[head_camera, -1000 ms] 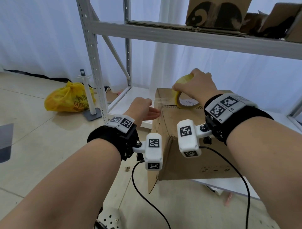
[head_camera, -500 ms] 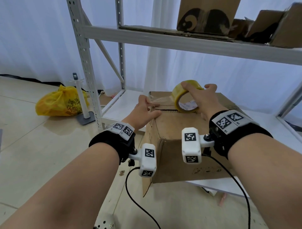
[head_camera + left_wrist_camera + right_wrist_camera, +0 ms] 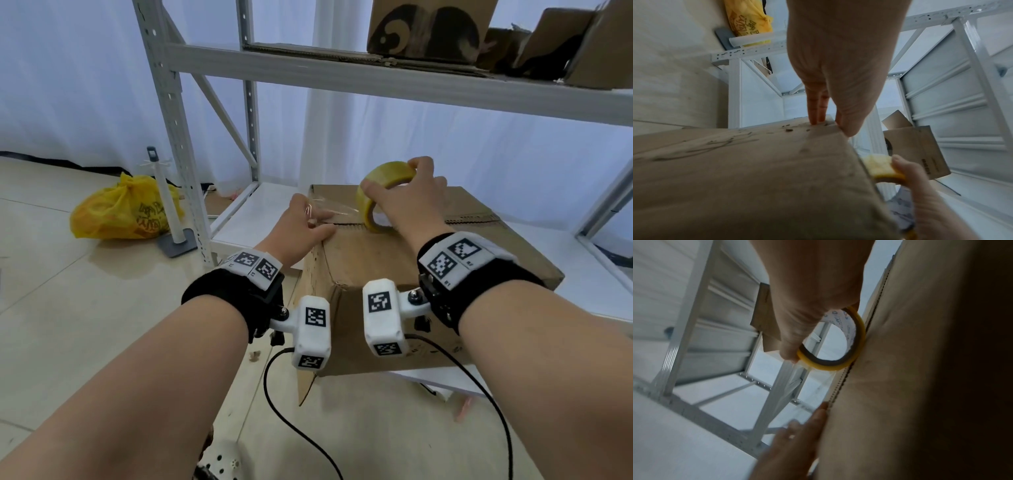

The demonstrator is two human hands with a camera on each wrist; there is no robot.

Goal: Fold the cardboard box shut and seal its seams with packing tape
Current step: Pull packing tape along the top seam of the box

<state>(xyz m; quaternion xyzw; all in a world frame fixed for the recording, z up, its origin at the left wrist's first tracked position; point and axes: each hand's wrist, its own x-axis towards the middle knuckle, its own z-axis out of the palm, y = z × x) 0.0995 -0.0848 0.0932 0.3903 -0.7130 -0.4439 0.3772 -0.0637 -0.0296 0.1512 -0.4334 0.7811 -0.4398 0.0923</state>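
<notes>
Right hand (image 3: 406, 202) curls around a yellow tape roll (image 3: 380, 185), standing it on the top seam of a closed cardboard box (image 3: 394, 260). Left hand (image 3: 301, 226), fingers straight, presses the clear tape end (image 3: 334, 207) over the box's left edge. The box sits on a low white shelf (image 3: 253, 222).

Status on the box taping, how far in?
Done: the cardboard box flaps are folded shut. In hand: left hand presses the tape end at the box's left edge; right hand grips the tape roll, standing on the centre seam, a clear strip stretched between them. Left: most of that seam is bare; other seams can't be judged.
</notes>
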